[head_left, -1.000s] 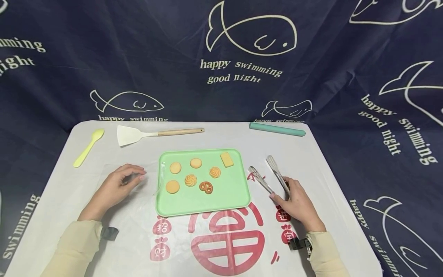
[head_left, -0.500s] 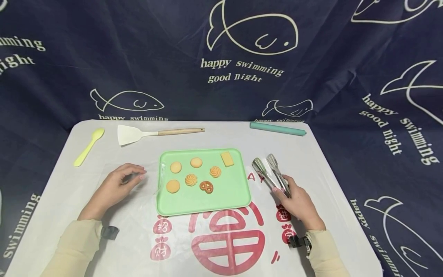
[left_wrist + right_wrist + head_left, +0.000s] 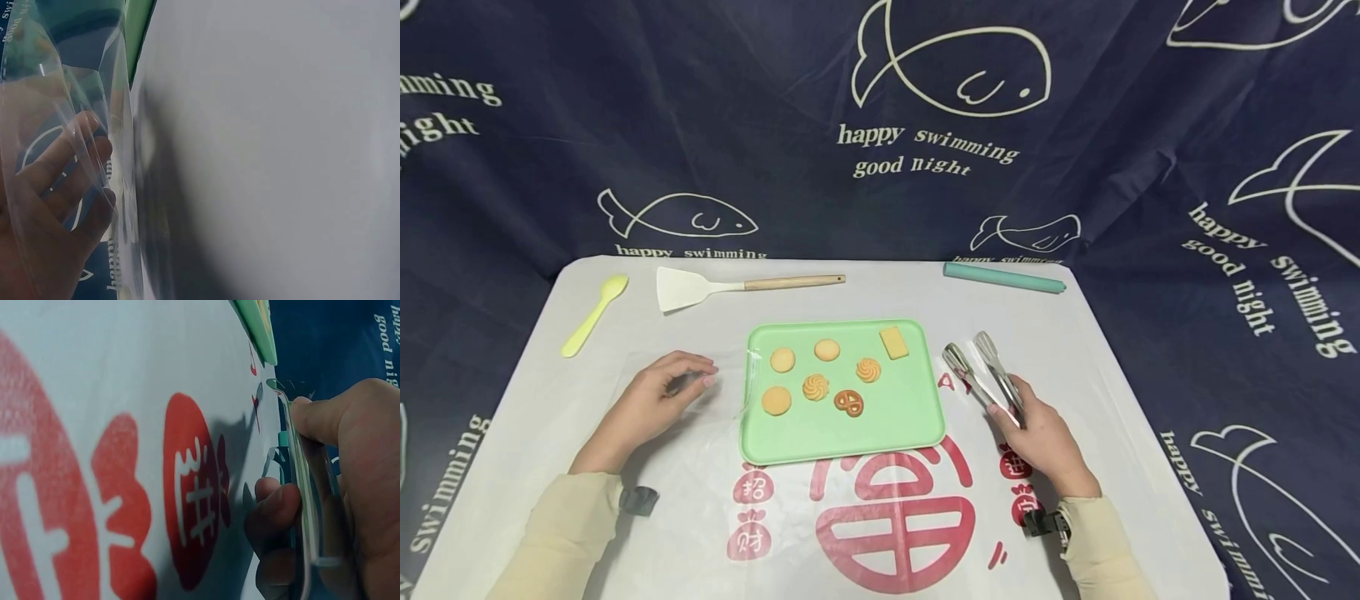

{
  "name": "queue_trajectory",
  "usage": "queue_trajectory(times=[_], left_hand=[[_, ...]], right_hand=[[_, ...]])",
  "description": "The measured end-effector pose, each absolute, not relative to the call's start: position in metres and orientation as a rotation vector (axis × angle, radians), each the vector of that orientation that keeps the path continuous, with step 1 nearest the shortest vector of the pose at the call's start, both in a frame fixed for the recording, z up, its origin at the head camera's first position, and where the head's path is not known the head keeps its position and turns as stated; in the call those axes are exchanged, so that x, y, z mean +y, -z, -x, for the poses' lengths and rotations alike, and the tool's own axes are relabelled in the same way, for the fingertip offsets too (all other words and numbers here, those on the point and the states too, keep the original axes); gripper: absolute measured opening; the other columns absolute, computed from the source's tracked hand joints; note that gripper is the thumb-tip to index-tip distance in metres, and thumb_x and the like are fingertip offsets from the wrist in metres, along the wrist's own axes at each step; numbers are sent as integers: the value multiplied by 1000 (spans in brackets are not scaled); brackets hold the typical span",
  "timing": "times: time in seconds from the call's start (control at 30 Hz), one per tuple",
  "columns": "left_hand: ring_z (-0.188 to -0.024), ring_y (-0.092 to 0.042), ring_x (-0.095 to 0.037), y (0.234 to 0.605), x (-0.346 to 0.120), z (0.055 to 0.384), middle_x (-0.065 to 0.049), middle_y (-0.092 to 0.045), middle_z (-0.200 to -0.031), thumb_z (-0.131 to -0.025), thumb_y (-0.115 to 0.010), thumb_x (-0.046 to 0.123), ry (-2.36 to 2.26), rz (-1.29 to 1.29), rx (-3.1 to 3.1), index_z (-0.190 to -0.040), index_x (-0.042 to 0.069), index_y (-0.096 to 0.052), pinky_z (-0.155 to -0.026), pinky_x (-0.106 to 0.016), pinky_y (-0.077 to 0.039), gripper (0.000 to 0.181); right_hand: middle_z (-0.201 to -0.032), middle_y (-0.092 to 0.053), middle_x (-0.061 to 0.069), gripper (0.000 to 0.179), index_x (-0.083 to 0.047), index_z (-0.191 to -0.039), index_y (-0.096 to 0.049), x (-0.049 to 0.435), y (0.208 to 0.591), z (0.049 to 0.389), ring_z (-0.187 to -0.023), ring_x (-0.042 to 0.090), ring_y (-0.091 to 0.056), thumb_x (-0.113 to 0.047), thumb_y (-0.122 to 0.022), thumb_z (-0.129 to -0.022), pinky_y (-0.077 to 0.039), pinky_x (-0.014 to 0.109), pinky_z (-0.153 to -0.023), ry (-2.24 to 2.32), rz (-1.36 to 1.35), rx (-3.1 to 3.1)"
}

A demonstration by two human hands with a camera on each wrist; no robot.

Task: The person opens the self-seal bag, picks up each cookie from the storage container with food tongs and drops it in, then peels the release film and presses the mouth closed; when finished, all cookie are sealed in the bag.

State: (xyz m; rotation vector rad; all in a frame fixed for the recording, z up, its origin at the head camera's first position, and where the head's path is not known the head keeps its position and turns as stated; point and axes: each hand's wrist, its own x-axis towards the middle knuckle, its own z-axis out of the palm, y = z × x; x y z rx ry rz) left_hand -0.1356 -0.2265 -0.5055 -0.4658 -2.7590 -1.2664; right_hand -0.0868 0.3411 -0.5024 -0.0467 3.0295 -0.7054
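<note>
In the head view my left hand [image 3: 647, 408] hovers left of the green tray [image 3: 880, 437], fingers loosely extended and apart from the thumb. A clear plastic bag [image 3: 119, 69] lies over these fingers in the left wrist view, and its far edge reaches the tray's left rim. My right hand [image 3: 1045, 433] grips metal tongs [image 3: 977, 375] between thumb and fingers to the tray's right. The tongs' two arms stand apart with nothing between them. On the tray lie round biscuits [image 3: 782, 360], swirl cookies [image 3: 868, 370], a pretzel-shaped cookie [image 3: 849, 403] and a rectangular biscuit [image 3: 894, 342].
Along the table's back edge lie a yellow spoon [image 3: 593, 318], a white spatula [image 3: 687, 289] with a wooden handle, and a teal rod [image 3: 1003, 278]. Red printing [image 3: 895, 533] marks the white cover in front. A dark blue curtain [image 3: 805, 167] hangs behind.
The tongs' arms came closer together half a second ago and now stand slightly wider again, though narrower than at first. My left hand and the cookies have stayed in place.
</note>
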Motion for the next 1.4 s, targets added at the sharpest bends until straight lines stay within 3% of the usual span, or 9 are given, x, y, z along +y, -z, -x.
queue_trajectory(times=[0.3, 0.47, 0.57, 0.73, 0.83, 1.0, 1.07, 1.23, 1.4], left_hand=[[-116, -60, -32, 505, -225, 135, -5, -68, -117, -98, -72, 21, 1282, 449, -2767, -109, 9, -74, -102, -57, -46, 17], [-116, -60, -30, 506, -226, 135, -3, -68, -117, -98, -72, 21, 1274, 437, -2768, -109, 11, -74, -101, -54, -47, 16], [-115, -61, -28, 507, -228, 135, -2, -68, -117, -97, -72, 21, 1256, 461, -2758, -109, 11, -74, -102, -42, -48, 15], [-113, -61, -27, 508, -229, 134, -1, -68, -115, -97, -72, 20, 1253, 487, -2742, -109, 11, -74, -100, -21, -44, 15], [-113, -62, -27, 509, -229, 134, -1, -68, -115, -98, -72, 20, 1258, 476, -2750, -109, 12, -74, -100, -31, -47, 14], [-114, -61, -28, 509, -229, 134, -2, -68, -116, -98, -72, 20, 1269, 450, -2776, -110, 12, -74, -98, -50, -49, 14], [-114, -61, -29, 509, -229, 134, -2, -68, -117, -98, -71, 19, 1262, 452, -2782, -110, 11, -74, -98, -50, -49, 15], [-114, -61, -28, 509, -229, 135, -2, -68, -117, -98, -72, 19, 1241, 464, -2780, -110, 11, -74, -98, -47, -49, 15], [-114, -61, -28, 509, -230, 134, -1, -68, -116, -98, -72, 21, 1253, 460, -2770, -109, 12, -74, -98, -38, -48, 15]], right_hand=[[-132, -58, 33, 75, -3, -155, -35, 328, 495, 88, -115, 50, -60, -47, -61, -100, -49, 66, -90, 774, 69, 3048], [-123, -63, 31, 70, -3, -153, -40, 311, 486, 94, -103, 44, -66, -43, -62, -101, -54, 61, -81, 771, 173, 3072], [-121, -65, 28, 70, -1, -153, -40, 299, 485, 99, -99, 37, -67, -41, -64, -100, -55, 55, -76, 745, 266, 3072], [-126, -64, 23, 77, 3, -153, -38, 279, 488, 108, -105, 32, -64, -39, -69, -97, -56, 49, -83, 750, 362, 3031], [-129, -63, 23, 79, 3, -153, -37, 270, 490, 112, -114, 33, -62, -38, -71, -96, -54, 50, -90, 773, 360, 3018], [-108, -67, 16, 77, 3, -153, -37, 261, 493, 118, -96, 25, -62, -37, -71, -97, -55, 44, -81, 773, 356, 3018], [-97, -65, 10, 76, 2, -153, -38, 259, 495, 119, -84, 21, -58, -37, -71, -97, -53, 40, -73, 762, 361, 3015], [-89, -61, 2, 74, 1, -152, -40, 258, 496, 120, -75, 18, -53, -37, -71, -96, -48, 35, -66, 737, 376, 3013], [-110, -71, 12, 71, -2, -152, -43, 259, 494, 120, -96, 24, -67, -36, -71, -96, -57, 46, -80, 711, 370, 3021]])
